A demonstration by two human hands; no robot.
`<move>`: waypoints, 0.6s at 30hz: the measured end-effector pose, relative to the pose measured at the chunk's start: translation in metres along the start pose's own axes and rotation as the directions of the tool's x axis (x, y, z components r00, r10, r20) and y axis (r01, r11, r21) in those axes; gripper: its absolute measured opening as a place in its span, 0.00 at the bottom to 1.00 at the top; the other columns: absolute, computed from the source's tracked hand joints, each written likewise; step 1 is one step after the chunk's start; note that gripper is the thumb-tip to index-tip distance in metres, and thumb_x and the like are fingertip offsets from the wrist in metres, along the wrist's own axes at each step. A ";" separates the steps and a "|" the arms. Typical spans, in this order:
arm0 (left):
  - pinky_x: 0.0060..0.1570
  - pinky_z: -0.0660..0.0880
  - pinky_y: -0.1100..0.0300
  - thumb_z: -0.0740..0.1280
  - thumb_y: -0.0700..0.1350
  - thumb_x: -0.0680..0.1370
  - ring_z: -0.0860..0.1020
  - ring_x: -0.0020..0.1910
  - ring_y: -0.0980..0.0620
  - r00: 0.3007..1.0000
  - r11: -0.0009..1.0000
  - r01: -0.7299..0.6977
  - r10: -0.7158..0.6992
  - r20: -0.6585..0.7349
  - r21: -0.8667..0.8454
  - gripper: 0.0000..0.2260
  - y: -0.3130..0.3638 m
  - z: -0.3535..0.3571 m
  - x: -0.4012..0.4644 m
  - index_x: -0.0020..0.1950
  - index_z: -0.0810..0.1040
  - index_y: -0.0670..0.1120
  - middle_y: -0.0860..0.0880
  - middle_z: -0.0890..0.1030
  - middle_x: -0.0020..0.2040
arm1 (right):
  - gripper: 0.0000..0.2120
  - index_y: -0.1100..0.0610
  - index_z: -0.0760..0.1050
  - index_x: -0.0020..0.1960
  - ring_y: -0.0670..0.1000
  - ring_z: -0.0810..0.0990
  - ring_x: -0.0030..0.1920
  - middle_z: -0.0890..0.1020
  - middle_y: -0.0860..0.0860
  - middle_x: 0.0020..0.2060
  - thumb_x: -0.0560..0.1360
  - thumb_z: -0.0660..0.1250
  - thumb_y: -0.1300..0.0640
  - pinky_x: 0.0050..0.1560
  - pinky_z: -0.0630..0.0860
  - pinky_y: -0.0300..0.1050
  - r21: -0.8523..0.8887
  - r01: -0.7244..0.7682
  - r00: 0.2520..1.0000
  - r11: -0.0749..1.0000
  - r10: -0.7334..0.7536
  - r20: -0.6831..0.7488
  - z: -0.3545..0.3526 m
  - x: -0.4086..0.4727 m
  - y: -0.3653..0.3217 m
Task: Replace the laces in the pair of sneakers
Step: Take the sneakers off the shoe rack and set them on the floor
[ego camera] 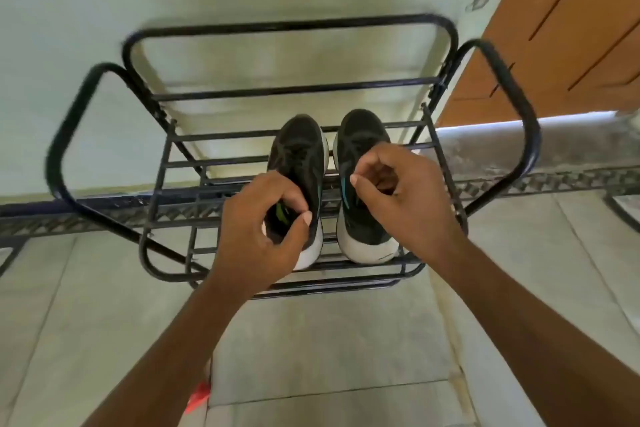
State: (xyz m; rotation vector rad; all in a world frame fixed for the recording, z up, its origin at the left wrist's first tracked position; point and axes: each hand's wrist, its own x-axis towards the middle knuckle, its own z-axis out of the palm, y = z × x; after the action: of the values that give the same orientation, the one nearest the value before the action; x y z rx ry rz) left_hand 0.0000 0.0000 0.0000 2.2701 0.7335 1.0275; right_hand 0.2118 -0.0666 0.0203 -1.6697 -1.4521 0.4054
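Two black sneakers with white soles stand side by side on the top shelf of a black metal shoe rack (349,90), toes pointing away from me. My left hand (263,229) curls round the heel collar of the left sneaker (299,152), thumb at the opening's edge. My right hand (401,191) has its fingers hooked into the opening of the right sneaker (363,135), covering its tongue. Both sneakers carry dark laces, partly hidden by my hands.
The rack has curved tube handles at left (69,135) and right (519,107) and lower barred shelves. It stands against a pale wall. A brown wooden door (568,31) is at upper right. Tiled floor lies below, with something orange (199,395) by my left forearm.
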 end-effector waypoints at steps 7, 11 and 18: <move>0.51 0.72 0.46 0.69 0.48 0.77 0.76 0.44 0.46 0.978 0.949 -0.202 0.207 0.006 0.244 0.11 -0.048 0.023 -0.030 0.45 0.78 0.39 0.47 0.78 0.42 | 0.16 0.58 0.76 0.43 0.50 0.72 0.38 0.74 0.50 0.38 0.77 0.69 0.45 0.39 0.69 0.45 -0.310 0.408 0.913 0.859 -0.380 0.150 0.023 -0.018 0.052; 0.61 0.69 0.47 0.71 0.50 0.74 0.75 0.47 0.50 0.954 0.889 -0.301 0.282 0.104 0.345 0.12 -0.061 0.019 -0.036 0.49 0.79 0.41 0.49 0.79 0.44 | 0.13 0.57 0.77 0.49 0.49 0.73 0.42 0.76 0.49 0.43 0.74 0.72 0.47 0.43 0.70 0.41 -0.337 0.470 0.882 0.816 -0.416 0.221 0.023 -0.021 0.059; 0.61 0.61 0.63 0.69 0.57 0.78 0.73 0.45 0.59 0.955 0.918 -0.215 0.126 0.269 0.333 0.10 -0.034 0.002 -0.035 0.51 0.76 0.53 0.55 0.79 0.42 | 0.12 0.54 0.74 0.48 0.44 0.72 0.38 0.74 0.46 0.39 0.76 0.73 0.48 0.38 0.64 0.33 -0.313 0.438 0.895 0.843 -0.377 0.238 0.016 -0.039 0.050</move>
State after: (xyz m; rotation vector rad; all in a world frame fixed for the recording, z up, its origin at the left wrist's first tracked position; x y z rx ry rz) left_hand -0.0267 0.0006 -0.0410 2.7586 0.6685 0.7106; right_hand 0.2218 -0.0936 -0.0384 -1.5620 -2.0562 0.0364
